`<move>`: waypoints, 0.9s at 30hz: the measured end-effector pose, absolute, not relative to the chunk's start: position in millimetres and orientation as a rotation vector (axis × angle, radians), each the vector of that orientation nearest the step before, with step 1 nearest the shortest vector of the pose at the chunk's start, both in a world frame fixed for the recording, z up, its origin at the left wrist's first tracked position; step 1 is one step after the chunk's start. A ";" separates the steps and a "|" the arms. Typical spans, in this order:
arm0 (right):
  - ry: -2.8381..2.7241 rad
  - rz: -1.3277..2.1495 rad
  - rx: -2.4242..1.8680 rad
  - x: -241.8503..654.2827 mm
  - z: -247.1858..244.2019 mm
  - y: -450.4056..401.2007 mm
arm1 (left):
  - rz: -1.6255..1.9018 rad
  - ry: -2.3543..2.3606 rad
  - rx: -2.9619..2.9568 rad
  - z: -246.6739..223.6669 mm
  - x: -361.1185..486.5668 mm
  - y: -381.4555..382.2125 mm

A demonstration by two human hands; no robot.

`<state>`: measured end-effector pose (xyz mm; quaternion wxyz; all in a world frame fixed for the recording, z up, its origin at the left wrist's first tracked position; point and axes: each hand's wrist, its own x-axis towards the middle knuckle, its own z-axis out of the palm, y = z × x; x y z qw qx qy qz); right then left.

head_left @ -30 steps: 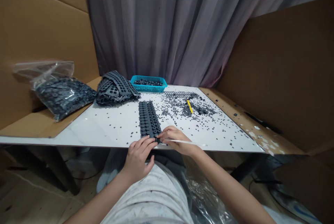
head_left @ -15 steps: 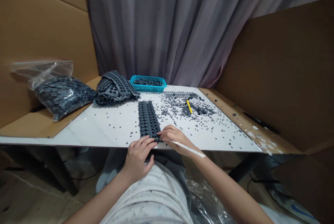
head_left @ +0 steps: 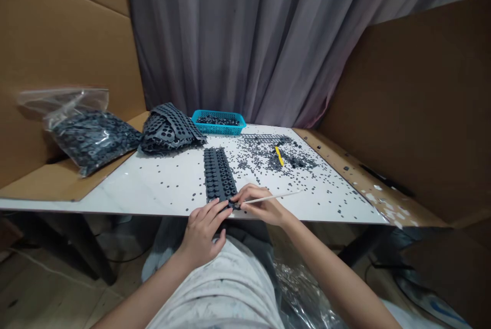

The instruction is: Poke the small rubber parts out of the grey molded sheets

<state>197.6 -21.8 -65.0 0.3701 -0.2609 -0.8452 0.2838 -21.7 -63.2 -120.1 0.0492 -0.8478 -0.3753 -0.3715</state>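
A dark grey rubber strip point(head_left: 218, 173) with rows of round studs lies flat on the white marble-look table top point(head_left: 153, 185). My left hand point(head_left: 203, 231) grips its near end with curled fingers. Right beside that end, my right hand point(head_left: 261, 205) pinches a thin white stick point(head_left: 272, 196) that points right over the table. The fingertips of both hands nearly meet at the strip's end, hiding its last studs. Small dark loose pieces point(head_left: 268, 157) lie scattered across the table to the right.
A clear plastic bag of dark pieces point(head_left: 92, 137) and a heap of perforated grey sheets point(head_left: 169, 129) sit at back left. Behind them stands a blue basket point(head_left: 218, 122). A yellow tool point(head_left: 279, 156) lies among the pieces. Cardboard panels flank the table, with a grey curtain behind.
The white stick has swung from slanting down toward me to lying nearly level, pointing right. My right fingers have shifted slightly around it. My left hand has stayed put.
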 end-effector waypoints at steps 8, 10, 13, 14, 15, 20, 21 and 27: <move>-2.281 0.525 -0.623 196.9 -68.5 -20.5 | -1.132 -1.165 -2.619 -123.8 -22.3 -61.8; -2.338 0.418 -0.611 196.8 -69.4 -20.1 | -1.143 -1.175 -2.618 -124.0 -22.0 -61.9; -2.395 0.281 -0.625 196.2 -69.1 -21.0 | -1.157 -1.193 -2.612 -122.7 -21.1 -62.9; -2.410 0.246 -0.629 196.0 -68.7 -21.5 | -1.162 -1.199 -2.612 -122.1 -20.7 -63.2; -2.424 0.213 -0.630 195.8 -68.4 -22.0 | -1.167 -1.202 -2.615 -121.6 -20.5 -63.5; -2.467 0.093 -0.621 196.7 -69.0 -22.5 | -1.190 -1.205 -2.622 -119.5 -19.5 -64.0; -2.467 0.081 -0.623 197.0 -69.7 -22.2 | -1.192 -1.208 -2.619 -119.1 -19.3 -64.0; -2.373 0.011 -0.724 196.4 -72.4 -18.8 | -1.198 -1.214 -2.620 -117.8 -19.1 -65.3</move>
